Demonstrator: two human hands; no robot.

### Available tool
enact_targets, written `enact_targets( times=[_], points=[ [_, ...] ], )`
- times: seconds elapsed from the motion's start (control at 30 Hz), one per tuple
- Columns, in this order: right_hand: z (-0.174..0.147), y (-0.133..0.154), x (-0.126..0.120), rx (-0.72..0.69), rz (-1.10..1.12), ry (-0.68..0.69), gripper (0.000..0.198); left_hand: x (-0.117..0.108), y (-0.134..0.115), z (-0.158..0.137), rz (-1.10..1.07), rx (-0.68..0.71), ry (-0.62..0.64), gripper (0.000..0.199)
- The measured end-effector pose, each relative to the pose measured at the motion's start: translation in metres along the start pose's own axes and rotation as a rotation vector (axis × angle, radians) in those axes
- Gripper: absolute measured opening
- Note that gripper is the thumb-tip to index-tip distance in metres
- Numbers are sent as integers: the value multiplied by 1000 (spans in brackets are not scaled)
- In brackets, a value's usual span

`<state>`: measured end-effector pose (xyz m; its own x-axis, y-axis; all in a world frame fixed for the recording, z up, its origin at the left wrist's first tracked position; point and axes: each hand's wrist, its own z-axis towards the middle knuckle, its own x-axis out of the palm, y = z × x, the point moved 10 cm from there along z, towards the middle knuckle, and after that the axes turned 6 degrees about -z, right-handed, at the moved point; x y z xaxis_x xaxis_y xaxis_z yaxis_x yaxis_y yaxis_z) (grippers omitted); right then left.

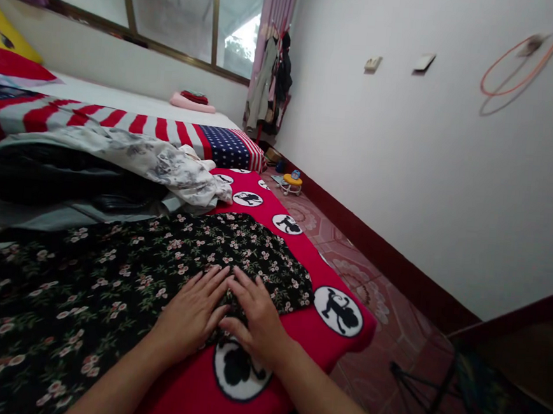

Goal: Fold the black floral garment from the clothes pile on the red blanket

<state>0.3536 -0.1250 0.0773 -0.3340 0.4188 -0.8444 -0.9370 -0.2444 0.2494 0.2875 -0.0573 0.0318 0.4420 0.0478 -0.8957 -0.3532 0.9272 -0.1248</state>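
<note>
A black floral garment (127, 278) lies spread over the red blanket (296, 259), which is printed with dark figures in white circles. My left hand (191, 315) rests flat on the cloth near its right end, fingers stretched forward. Close beside it, my right hand (255, 320) also lies on the garment with its fingers extended. The fingertips of the two hands nearly meet. Neither hand grips anything that I can see. The garment's left part runs out of view.
A pile of clothes (160, 166) lies beyond the garment. Behind is a bed with a flag-patterned cover (144, 123). Clothes hang on a rack (270, 79) by the window. On the tiled floor stands a small yellow stool (292, 181); dark folding legs (427, 397) are at lower right.
</note>
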Motion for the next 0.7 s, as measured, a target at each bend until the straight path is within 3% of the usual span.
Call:
enact_targets(
  times=[0.1, 0.17, 0.27, 0.37, 0.47, 0.53, 0.6, 0.7],
  points=[
    [-23, -51, -50, 257, -47, -301, 28, -2, -1, 3, 0, -33, 16, 53],
    [-43, -88, -66, 446, -145, -346, 19, -2, -1, 5, -17, -52, 33, 55],
    [-57, -123, -62, 536, -264, -143, 11, -1, 0, 6, -56, -80, 66, 60],
    [-60, -134, -57, 539, -345, 53, 14, -3, 1, 5, -107, -121, 105, 62],
    [-44, -122, -59, 492, -481, 115, 9, -9, -4, 3, -185, -167, 129, 64],
    [-17, -96, -53, 357, -455, 29, 14, -14, -8, 5, -248, -174, 109, 65],
    [13, -59, -32, 172, -259, -35, 32, -19, -8, 8, -300, -168, 62, 68],
    [44, -4, 13, -48, 47, 8, 46, -35, 6, -1, -375, -192, -45, 55]
  ],
)
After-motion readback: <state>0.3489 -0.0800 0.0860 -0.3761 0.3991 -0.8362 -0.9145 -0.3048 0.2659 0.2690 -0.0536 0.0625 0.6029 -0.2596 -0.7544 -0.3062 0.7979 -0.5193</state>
